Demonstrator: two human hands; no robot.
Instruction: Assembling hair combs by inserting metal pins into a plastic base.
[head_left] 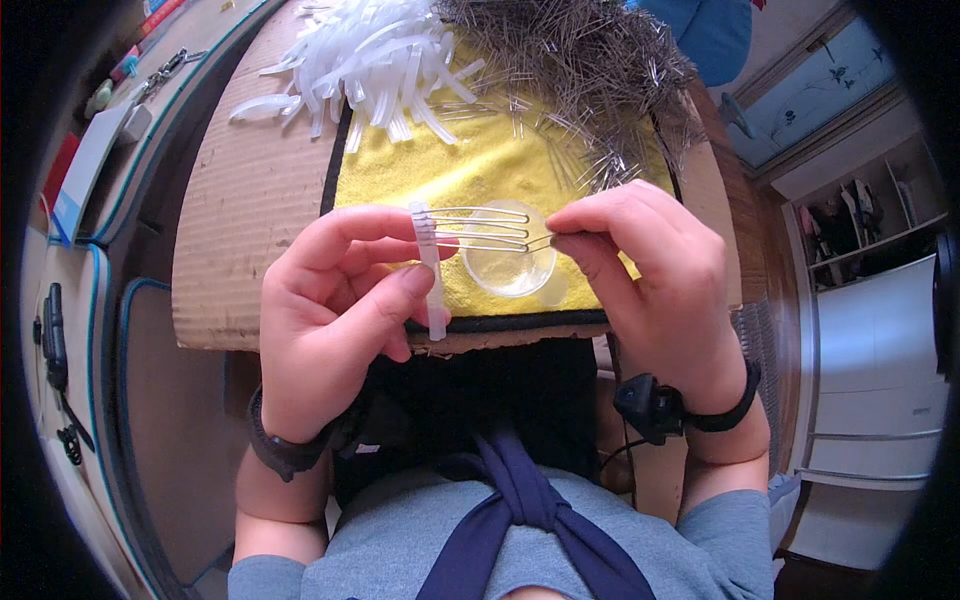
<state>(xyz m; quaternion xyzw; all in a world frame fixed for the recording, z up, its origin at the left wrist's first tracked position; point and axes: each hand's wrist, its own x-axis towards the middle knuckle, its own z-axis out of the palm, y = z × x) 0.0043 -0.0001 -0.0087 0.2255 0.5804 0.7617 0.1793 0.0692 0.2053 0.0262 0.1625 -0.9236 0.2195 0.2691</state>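
A translucent strip (434,272) lies pinched in the left hand (340,290) (pins (524,233) jutting rightward); right hand (655,255) pinches wire (541,241).

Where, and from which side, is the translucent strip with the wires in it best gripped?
Probably by its bare lower part, from the left. The translucent strip runs up and down in the picture, and the wires stick out rightward from its upper part, leaving the lower part clear of them. The left hand holds it from the left, thumb just below the wires.
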